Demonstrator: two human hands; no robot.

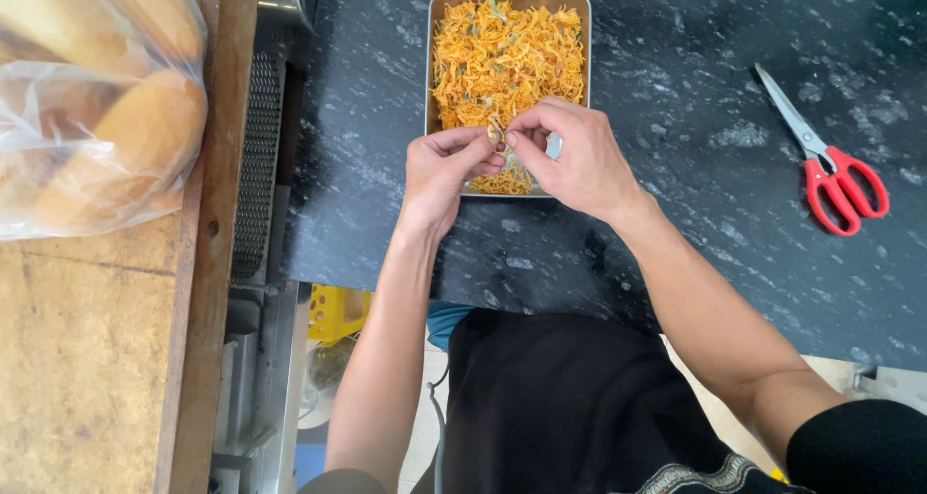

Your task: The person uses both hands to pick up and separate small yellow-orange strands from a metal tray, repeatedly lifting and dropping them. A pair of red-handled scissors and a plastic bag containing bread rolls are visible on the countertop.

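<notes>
A dark speckled stone counter [676,214] fills the middle and right of the frame. On it at top centre lies a metal tray [436,59] of orange shreds, and at upper right red-handled scissors [826,161]. At left, a wooden table [87,359] carries a bag of bread rolls [97,98].
</notes>
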